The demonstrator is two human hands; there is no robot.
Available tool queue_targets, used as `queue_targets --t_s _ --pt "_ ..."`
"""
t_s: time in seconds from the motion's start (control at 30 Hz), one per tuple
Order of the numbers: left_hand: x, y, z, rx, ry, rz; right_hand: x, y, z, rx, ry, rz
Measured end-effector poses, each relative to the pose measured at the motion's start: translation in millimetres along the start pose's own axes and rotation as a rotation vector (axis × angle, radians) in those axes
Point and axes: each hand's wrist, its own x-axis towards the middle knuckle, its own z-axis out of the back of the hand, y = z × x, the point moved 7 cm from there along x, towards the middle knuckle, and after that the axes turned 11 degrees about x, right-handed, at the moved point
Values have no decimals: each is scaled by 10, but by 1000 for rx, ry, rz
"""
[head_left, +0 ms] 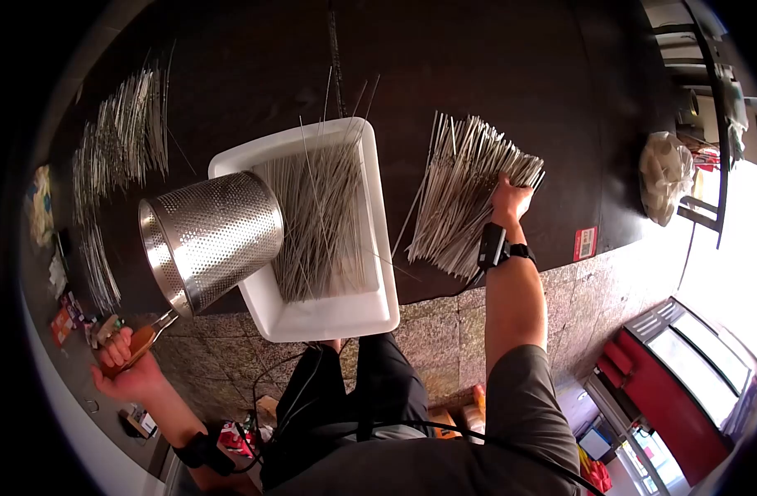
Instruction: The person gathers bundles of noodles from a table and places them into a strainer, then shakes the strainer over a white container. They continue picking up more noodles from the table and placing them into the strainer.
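- A perforated cylindrical steel basket (213, 240) is held tilted on its side by its wooden handle (139, 341), its open mouth turned to the near left; nothing can be seen inside it.
- The handle is gripped by the left hand (124, 364), whose fingers (114, 341) are closed round it, at the near left edge of the dark table (494, 50).
- The basket's closed end rests over the left rim of a white rectangular plastic tray (329, 318), which juts past the near edge of the table.
- A loose layer of thin metal skewers (321, 223) is held in the tray, lying lengthwise, a few poking out over its far rim.
- To the right of the tray, a fanned bundle of skewers (461, 198) lies on the table.
- The right hand (511, 198) is laid on the bundle's far right end, fingers curled onto the skewers; a firm grip cannot be told.
- Further rows of skewers (122, 140) are spread at the far left.
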Motion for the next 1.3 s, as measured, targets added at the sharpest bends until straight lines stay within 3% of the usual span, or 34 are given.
queue_targets --t_s 0.2,0.37,0.4,0.47,0.5,0.6,0.8,0.83,0.87,0.97,1.03,1.1,1.17,1.3 --pt "-14 -15 -10 -35 41 9 -153 31 33 -93 -117 97" --pt "-13 -12 27 -17 -38 -2 -159 -102 200 -96 -62 109" --pt "-11 -15 36 -10 -40 -4 244 -673 -22 -220 -92 469" --pt "0 -6 40 5 -48 2 729 -1863 -454 -644 -452 1212" --pt "-8 -1 52 20 -55 11 532 -1470 -175 -357 -160 936" --pt "5 -22 106 -28 -46 28 -148 -587 364 -173 -96 231" --pt "27 -224 317 -18 -244 -2 -440 -822 478 -8 -25 399" --pt "36 -241 383 -22 -244 9 -613 -921 506 128 56 308" --pt "58 -256 462 -18 -231 -1 -709 -1174 491 98 91 352" --pt "114 -276 560 -42 -194 -13 -1497 -1376 642 271 183 117" --pt "155 -285 609 -69 -169 -11 -2151 -1062 857 288 141 172" --pt "221 -280 652 -81 -154 -7 -2582 -1083 849 533 212 102" --pt "293 -256 770 -97 -123 4 -3027 -900 805 589 281 154" --pt "405 -329 1115 -175 2 22 -3667 -363 474 323 469 219"
